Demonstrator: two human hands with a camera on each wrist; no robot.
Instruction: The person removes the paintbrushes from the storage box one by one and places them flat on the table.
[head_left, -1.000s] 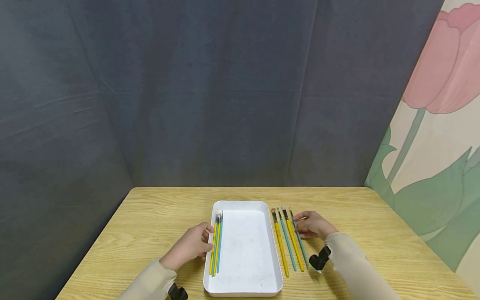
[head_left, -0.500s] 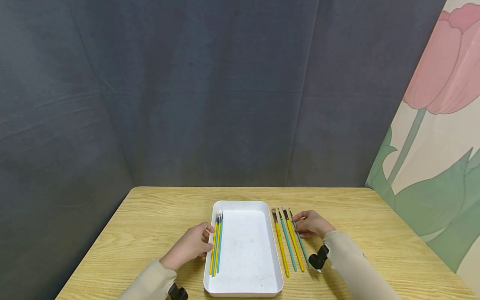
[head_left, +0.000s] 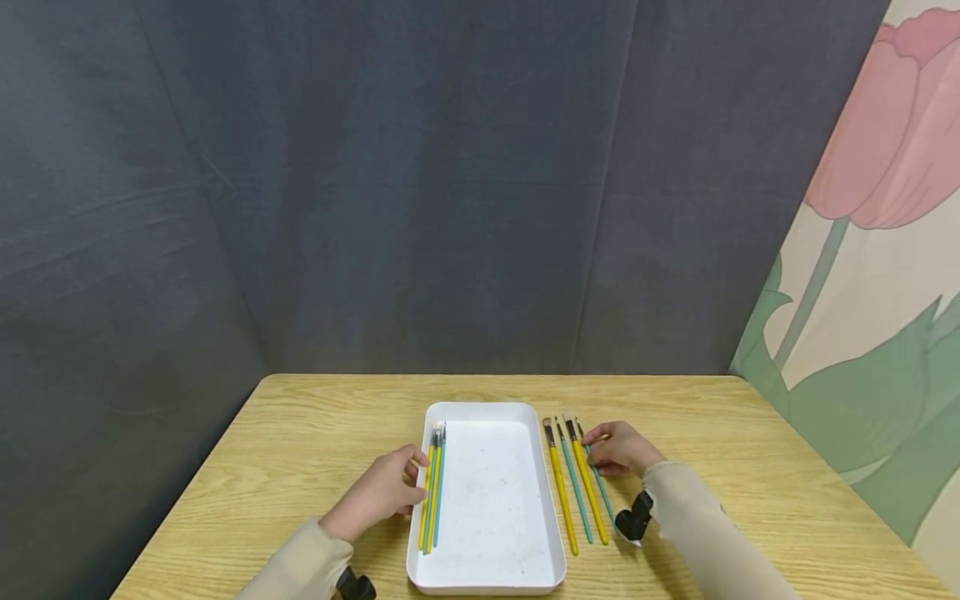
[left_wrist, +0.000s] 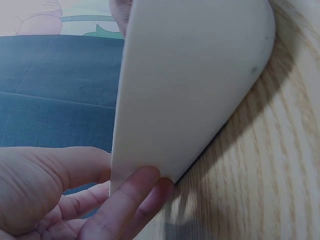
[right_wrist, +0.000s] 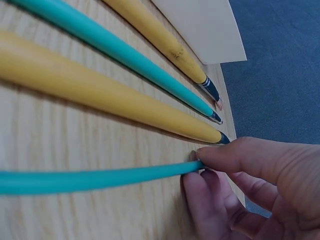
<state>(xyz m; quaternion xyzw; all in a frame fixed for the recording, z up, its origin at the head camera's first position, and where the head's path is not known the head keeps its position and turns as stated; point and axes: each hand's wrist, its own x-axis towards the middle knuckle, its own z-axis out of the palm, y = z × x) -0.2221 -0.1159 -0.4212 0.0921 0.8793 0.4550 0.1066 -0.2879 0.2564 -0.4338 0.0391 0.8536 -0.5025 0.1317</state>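
A shallow white tray (head_left: 495, 575) lies on the table. My left hand (head_left: 382, 487) grips its left wall; in the left wrist view the fingertips (left_wrist: 145, 182) press the outer side while the thumb (left_wrist: 82, 162) meets the rim. To the right of the tray, my right hand (head_left: 618, 448) pinches the rightmost teal paintbrush (right_wrist: 100, 180) near its ferrule, between thumb and fingers. That brush's tip is hidden behind the thumb in the right wrist view. Beside it lie a yellow paintbrush (head_left: 589, 492), another teal paintbrush (head_left: 576, 483) and a yellow one (head_left: 561, 500) with brown bristles.
Several slim yellow and teal paintbrushes (head_left: 432, 500) lie side by side along the tray's left inner wall. The wooden table (head_left: 322, 417) ends at a dark curtain (head_left: 450, 208) behind. A wall with a painted tulip (head_left: 870, 167) stands on the right.
The right hand has shifted slightly left, bringing the bristle end of the teal paintbrush nearer the yellow one beside it. The left hand and the tray stay where they were.
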